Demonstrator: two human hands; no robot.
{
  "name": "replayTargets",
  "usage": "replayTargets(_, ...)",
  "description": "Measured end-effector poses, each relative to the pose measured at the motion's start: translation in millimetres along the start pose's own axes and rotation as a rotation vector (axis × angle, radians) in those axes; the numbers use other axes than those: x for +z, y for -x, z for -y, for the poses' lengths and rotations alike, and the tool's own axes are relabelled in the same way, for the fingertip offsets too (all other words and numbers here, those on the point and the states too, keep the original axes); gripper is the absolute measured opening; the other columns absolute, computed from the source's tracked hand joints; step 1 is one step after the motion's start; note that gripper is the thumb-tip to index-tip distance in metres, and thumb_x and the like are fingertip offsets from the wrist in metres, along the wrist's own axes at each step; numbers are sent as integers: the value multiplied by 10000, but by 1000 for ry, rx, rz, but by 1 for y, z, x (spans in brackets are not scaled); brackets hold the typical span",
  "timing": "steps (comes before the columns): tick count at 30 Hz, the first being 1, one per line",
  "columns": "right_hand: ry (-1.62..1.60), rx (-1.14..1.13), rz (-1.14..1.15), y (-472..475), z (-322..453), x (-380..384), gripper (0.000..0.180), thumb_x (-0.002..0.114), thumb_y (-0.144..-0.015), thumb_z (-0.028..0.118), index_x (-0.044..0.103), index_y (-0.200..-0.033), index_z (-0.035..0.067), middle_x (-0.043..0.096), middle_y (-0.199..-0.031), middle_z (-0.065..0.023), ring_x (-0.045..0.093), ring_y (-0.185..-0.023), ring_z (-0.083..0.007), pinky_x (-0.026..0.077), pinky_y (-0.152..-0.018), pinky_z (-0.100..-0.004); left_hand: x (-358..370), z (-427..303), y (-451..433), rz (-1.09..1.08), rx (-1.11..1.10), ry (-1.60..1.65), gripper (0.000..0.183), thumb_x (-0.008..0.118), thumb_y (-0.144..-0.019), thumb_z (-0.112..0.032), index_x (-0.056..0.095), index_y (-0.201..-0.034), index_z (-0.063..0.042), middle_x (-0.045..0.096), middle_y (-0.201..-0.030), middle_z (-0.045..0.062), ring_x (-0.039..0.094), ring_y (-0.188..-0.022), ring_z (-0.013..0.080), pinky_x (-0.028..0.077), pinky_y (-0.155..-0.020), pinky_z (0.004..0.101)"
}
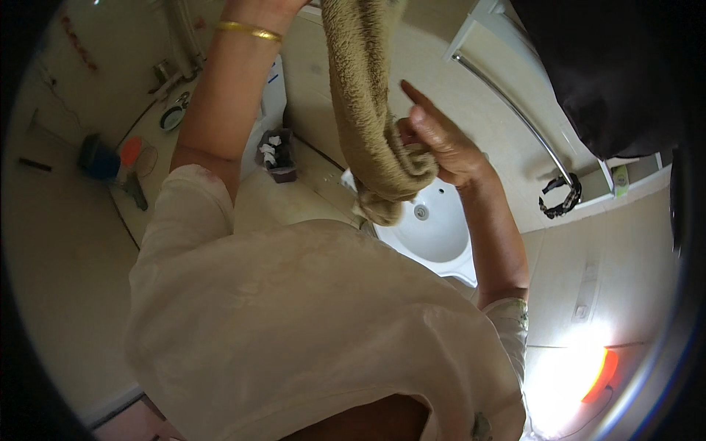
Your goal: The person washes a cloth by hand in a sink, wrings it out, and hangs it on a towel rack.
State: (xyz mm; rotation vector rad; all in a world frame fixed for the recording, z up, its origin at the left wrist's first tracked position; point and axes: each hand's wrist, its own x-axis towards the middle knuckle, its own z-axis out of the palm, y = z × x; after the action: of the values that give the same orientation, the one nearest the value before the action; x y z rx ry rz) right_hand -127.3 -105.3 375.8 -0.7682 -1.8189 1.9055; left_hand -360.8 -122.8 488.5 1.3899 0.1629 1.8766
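Note:
A long olive-brown plush towel (358, 99) hangs from the top edge, bunched and folded at its lower end. My right hand (444, 143) is at the right side of this fold, with its lower fingers curled against the cloth; the index finger points up and away, and the thumb is raised. Only the heel of my left hand (270, 5) shows at the top edge, above a gold-coloured bracelet (249, 30); its fingers are out of view. Below and behind the towel is a white washbasin (436, 237) with a round metal drain (421, 212), partly covered by the cloth and my right arm.
A small bin (284, 174) with crumpled tissue stands left of the basin. A curved metal rail (513, 110) and a white shelf (634, 190) are on the right, near a dark hanging cloth (612, 82). A blue bucket (99, 157) is far left. An orange-edged bright lamp (601, 375) glows lower right.

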Motion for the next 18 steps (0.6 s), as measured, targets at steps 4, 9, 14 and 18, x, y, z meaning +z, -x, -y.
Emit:
replayTargets(4,235,-99,175,-21,9,22,812,624,-692,498,320,-1250,-8,488,-1102,-140,452,-937,-196,390,-784,-327,15,-13,-14,12,-108,109,213,448,-860,-168,563,-834,10,594,-732,98,581,-683,184,495,-642,286)
replayTargets(9,183,-196,106,-40,14,3,471,587,-768,381,505,-1044,8,548,-970,-71,485,-881,-158,407,-732,-273,19,-30,-22,119,-80,99,204,440,-861,-158,553,-818,7,590,-731,100,577,-681,198,492,-668,312)
replayTargets(14,-221,-713,-336,-48,66,-8,263,390,-876,189,477,-1034,-3,534,-1015,-116,498,-956,-176,383,-847,-300,-14,-43,-35,-48,16,-14,194,434,-859,-160,544,-828,-3,583,-795,95,562,-751,206,482,-702,329)
replayTargets(18,82,-589,-284,-51,73,-24,275,453,-845,161,474,-1039,-33,526,-1045,-141,488,-992,-215,395,-851,-304,-20,-21,-43,-285,-22,-68,163,455,-849,-151,541,-827,-15,577,-787,89,560,-730,207,482,-682,320)
